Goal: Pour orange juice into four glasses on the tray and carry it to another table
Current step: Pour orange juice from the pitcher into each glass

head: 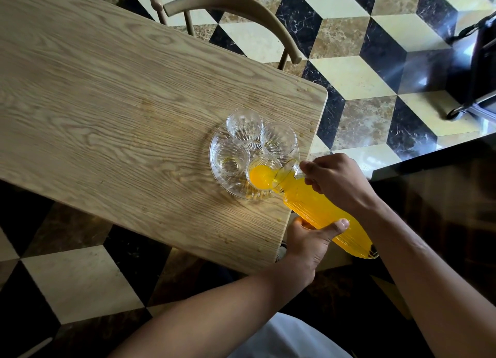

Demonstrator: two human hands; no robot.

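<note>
Two hands' grip holds the tilted jug [322,212]: right hand [338,182] at neck, left hand [308,241] under.

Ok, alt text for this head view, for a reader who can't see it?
Two hands tilt a jug of orange juice, filling the nearest glass of four on a clear tray at a wooden table's corner. The other three glasses hold no juice.

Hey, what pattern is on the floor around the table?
A cube-illusion pattern of cream, brown and black marble tiles on the floor, seen in the head view.
</note>
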